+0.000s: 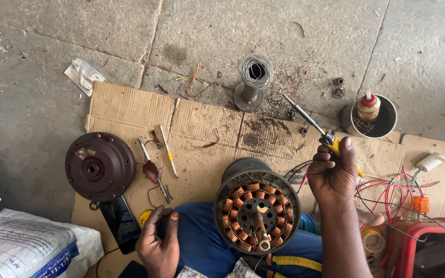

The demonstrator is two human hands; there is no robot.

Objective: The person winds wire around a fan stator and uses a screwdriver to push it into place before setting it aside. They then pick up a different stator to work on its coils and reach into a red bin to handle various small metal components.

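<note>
Right hand (331, 177) clenched around yellow-handled soldering iron (315, 126), tip pointing upper left; left hand (158, 247) loose, empty, lower centre beside copper-wound fan stator (256, 208)

A single view, from a camera on the person's head, looks almost straight down; it sits close above the lap, with the motor core (257, 210) just beside the right hand (332, 177) and the left hand (158, 247) near the bottom edge; beyond the fingers (347, 149) the sheet of cardboard (202, 123) and bare stone floor (52, 46) fill the upper frame; no second view overlaps it.
</note>
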